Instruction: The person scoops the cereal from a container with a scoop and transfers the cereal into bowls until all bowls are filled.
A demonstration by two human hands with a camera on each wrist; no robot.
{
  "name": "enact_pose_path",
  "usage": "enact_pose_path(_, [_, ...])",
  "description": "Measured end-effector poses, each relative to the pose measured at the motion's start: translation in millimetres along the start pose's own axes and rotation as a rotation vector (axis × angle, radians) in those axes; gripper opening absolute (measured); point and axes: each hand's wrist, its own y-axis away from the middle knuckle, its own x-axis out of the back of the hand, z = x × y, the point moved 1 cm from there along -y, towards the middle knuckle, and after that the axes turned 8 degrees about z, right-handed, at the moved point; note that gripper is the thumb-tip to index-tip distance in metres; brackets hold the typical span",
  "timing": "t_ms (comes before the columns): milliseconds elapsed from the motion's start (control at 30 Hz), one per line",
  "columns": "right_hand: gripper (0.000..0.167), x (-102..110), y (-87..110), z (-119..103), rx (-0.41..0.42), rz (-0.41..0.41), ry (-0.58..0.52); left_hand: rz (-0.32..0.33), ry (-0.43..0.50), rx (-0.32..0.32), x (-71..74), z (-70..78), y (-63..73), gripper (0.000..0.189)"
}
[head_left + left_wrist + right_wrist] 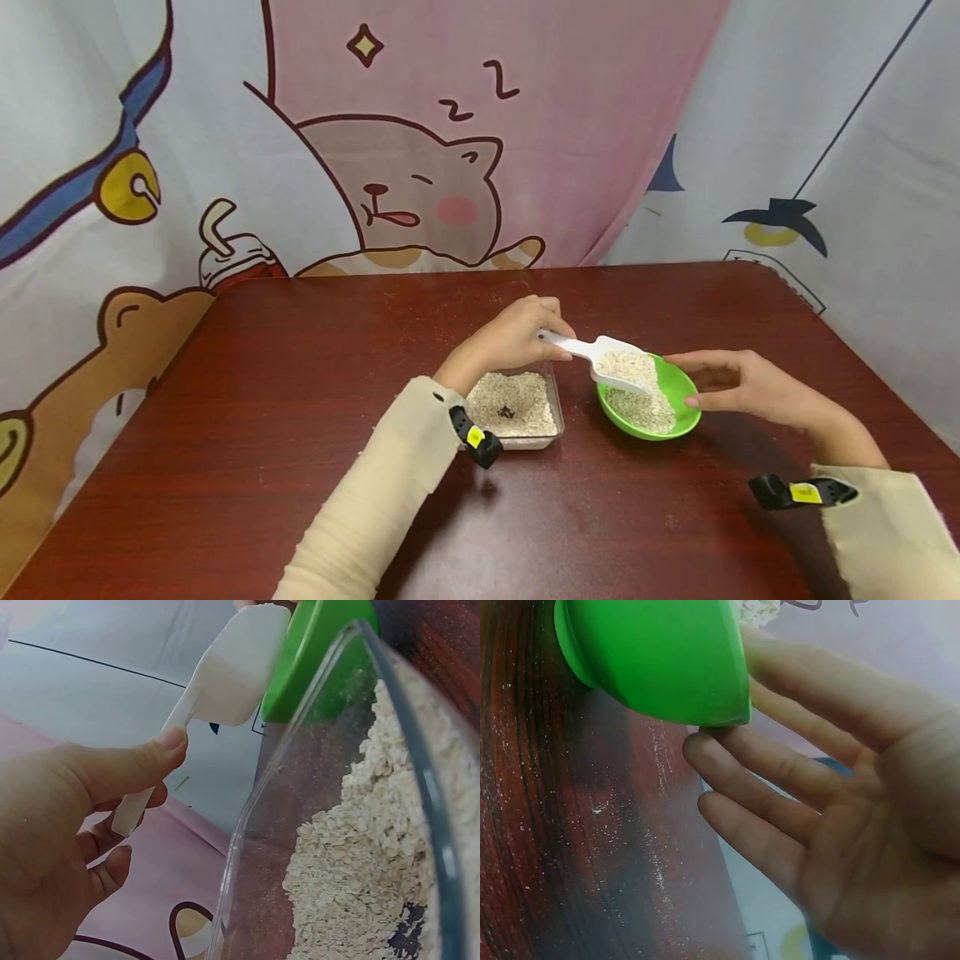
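Note:
My left hand holds a white scoop by its handle, thumb on top and fingers curled beneath in the left wrist view. The scoop carries rolled oats and its lip overlaps the inside of a green bowl. More oats lie in that bowl. At the bowl's right side is my right hand, its thumb over the rim and a finger against the far edge. Seen from the right wrist, the other fingers spread loosely beside the bowl's green outer wall.
A clear rectangular container of oats stands left of the bowl, below the left forearm. A small dark patch shows among its oats. Both vessels are on a dark red-brown wooden table. Behind it hangs a cartoon-printed curtain.

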Motion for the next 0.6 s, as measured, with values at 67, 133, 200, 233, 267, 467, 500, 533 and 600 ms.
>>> enact_pose_path(67, [0.053,-1,0.0,2,-0.011,0.0,-0.004,-0.01,-0.007,0.002,-1.0,-0.6,-0.7,0.019])
enact_pose_path(133, [0.053,-1,0.0,3,-0.018,0.0,-0.012,-0.017,-0.025,0.003,-1.5,-0.9,-1.4,0.02])
enact_pose_path(200, [0.053,-1,-0.1,3,-0.014,0.003,-0.018,-0.025,-0.038,0.007,-1.5,-0.4,-2.1,0.021])
enact_pose_path(233, [0.053,-1,-0.3,3,-0.013,0.002,-0.021,-0.031,-0.043,0.009,-1.5,0.0,-2.7,0.021])
enact_pose_path(267, [0.053,-1,-0.4,3,-0.015,0.002,-0.021,-0.037,-0.045,0.017,-1.5,0.4,-3.4,0.021])
enact_pose_path(467, [0.053,-1,-0.9,2,-0.037,-0.001,0.006,-0.084,-0.072,0.02,-0.9,4.4,-11.2,0.022])
enact_pose_path(500, [0.053,-1,-0.8,2,-0.04,0.0,0.01,-0.092,-0.088,0.013,-0.8,5.7,-13.2,0.022])
enact_pose_path(533, [0.054,-1,-0.7,3,-0.043,-0.001,0.012,-0.102,-0.102,0.011,-0.8,7.1,-15.1,0.022])
enact_pose_path(600, [0.054,-1,-0.4,4,-0.048,0.001,0.016,-0.118,-0.124,0.014,-1.6,10.4,-19.1,0.022])
